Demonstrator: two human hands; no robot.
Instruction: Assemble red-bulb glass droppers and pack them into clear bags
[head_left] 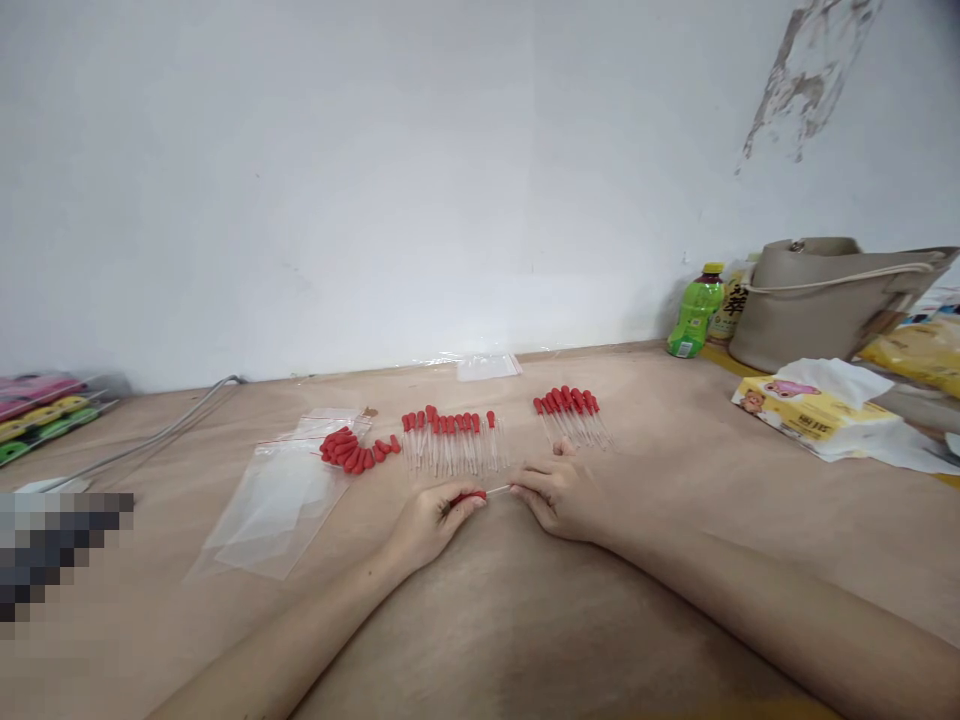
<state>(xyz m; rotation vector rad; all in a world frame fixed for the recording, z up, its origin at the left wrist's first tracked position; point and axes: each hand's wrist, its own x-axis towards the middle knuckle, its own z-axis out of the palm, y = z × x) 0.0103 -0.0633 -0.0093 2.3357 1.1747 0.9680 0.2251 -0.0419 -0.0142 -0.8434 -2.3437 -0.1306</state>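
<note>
The left hand (427,525) is closed on a red bulb (478,496); the right hand (566,500) pinches the thin tube (498,490) in a narrow fingertip grip. The opposed holds appear to keep bulb and tube in line, low over the table (465,640). Whether the two are fully joined cannot be told. Just beyond the left hand, a row of droppers (450,425) lies bulbs outward, tubes toward the person, presumably for tidy access; a second group (566,400), laid likewise, lies beyond the right hand. Loose bulbs (352,452) are heaped left of the row, partly over clear bags (274,510), within easy reach of the left hand. Far left of the hands runs a grey cable (180,420). Far right are a tissue pack (810,405), a green bottle (696,315) and a bag (802,305). The white wall (375,180) behind shows peeling at upper right.
</note>
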